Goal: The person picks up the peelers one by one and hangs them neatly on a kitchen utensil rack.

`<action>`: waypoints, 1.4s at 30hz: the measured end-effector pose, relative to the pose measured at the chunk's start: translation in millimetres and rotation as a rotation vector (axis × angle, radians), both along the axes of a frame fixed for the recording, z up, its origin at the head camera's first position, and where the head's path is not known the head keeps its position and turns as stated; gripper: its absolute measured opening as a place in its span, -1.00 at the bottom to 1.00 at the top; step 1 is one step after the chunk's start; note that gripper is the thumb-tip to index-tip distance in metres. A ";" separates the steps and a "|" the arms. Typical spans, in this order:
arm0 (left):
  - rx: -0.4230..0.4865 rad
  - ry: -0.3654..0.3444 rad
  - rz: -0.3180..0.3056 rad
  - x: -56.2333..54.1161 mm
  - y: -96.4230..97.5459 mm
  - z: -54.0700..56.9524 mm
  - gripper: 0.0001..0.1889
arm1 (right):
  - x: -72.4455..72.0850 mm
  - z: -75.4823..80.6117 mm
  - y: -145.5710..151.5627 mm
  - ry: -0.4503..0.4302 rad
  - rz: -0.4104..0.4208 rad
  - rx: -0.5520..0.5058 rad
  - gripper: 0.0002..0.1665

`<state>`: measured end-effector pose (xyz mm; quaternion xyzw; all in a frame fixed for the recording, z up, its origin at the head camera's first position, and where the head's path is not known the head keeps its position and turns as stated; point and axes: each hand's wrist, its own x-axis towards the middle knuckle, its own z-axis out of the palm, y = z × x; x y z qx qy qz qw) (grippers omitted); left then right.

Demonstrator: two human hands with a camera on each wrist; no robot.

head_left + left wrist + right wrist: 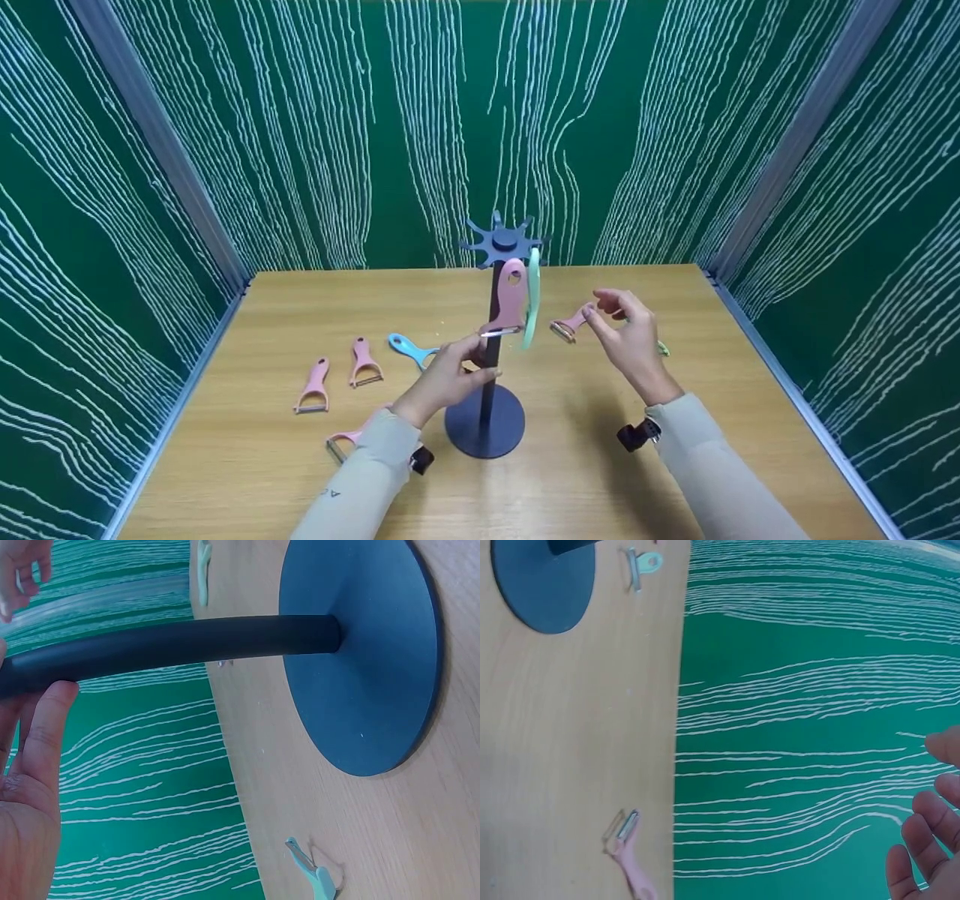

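Note:
A black stand [487, 420] with a round base and a hooked, star-like top rises from the table. My left hand [446, 379] grips its pole, thumb and fingers on either side; the pole [210, 637] crosses the left wrist view. From the top hang a pink peeler [512, 292] and a green peeler [532, 300]. To the right of the stand, my right hand [626, 330] is raised, its fingers loosely bent with nothing between them in the right wrist view. Beyond it, another pink peeler [632, 866] lies on the table.
Left of the stand lie two pink peelers [319, 386] and a blue peeler [409, 346], partly behind my left hand. One more pink peeler [341, 442] is half covered by my left sleeve. Another green peeler [664, 349] shows behind my right hand. Green walls [420, 150] enclose the table.

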<state>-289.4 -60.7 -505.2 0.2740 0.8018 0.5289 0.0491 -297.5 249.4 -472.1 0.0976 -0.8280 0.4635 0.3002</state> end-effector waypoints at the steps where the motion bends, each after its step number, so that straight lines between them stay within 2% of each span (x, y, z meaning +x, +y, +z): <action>1: -0.005 0.002 0.002 -0.3 0.3 -0.3 -0.86 | -1.8 -2.9 0.6 -0.004 -0.002 0.005 -0.65; 6: -0.008 0.019 -0.004 -0.7 1.2 -1.5 -0.86 | -11.0 -17.9 3.7 -0.026 0.006 0.032 -0.66; 11: 0.009 0.022 -0.017 -1.0 2.4 -2.5 -0.88 | -17.1 -30.7 7.7 -0.109 0.014 0.052 -0.63; 19: -0.036 -0.018 0.017 -0.4 2.6 -1.3 -0.86 | -24.7 -48.7 9.8 -0.202 0.006 0.084 -0.57; 26: -0.025 0.018 -0.003 -0.7 3.0 -1.6 -0.88 | -28.3 -65.2 10.6 -0.233 -0.001 0.122 -0.56; 31: -0.029 0.030 -0.002 0.5 2.9 -1.8 -0.89 | -31.6 -74.2 12.4 -0.284 0.014 0.103 -0.53; 38: -0.031 -0.016 0.020 -0.7 0.3 -3.1 -0.84 | -37.1 -81.5 13.6 -0.393 0.059 0.097 -0.48; 42: -0.026 -0.011 0.017 -1.8 -0.7 -3.5 -0.85 | -40.4 -85.1 14.9 -0.441 0.081 0.106 -0.45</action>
